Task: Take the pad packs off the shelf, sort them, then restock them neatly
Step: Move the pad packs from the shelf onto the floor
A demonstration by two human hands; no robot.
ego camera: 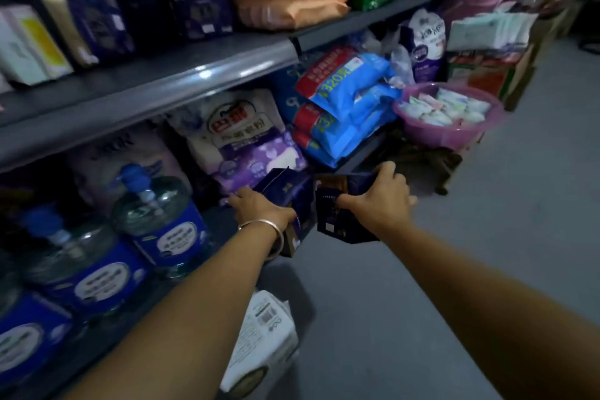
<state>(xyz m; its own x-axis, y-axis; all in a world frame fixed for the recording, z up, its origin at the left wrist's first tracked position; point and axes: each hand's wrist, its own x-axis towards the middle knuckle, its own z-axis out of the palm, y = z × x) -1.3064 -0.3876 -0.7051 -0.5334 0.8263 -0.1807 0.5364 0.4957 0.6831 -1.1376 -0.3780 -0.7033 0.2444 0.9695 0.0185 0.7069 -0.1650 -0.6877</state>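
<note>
My left hand [259, 208], with a silver bangle on the wrist, grips a dark navy pad pack [289, 198] low in front of the bottom shelf. My right hand [380, 201] holds a second dark navy pad pack [337, 221] right beside it, the two packs touching. On the upper shelf [181, 81] more navy-and-gold pad packs [87, 23] stand in a loose row, with white and yellow packs [29, 45] at the far left. A purple pad pack [259, 159] lies on the bottom shelf just behind my left hand.
Large water bottles [156, 217] with blue labels fill the bottom shelf at left. Blue bags [350, 107] are stacked to the right, next to a pink basin [451, 136] of small packets. A white pack [263, 338] lies on the grey floor under my left arm.
</note>
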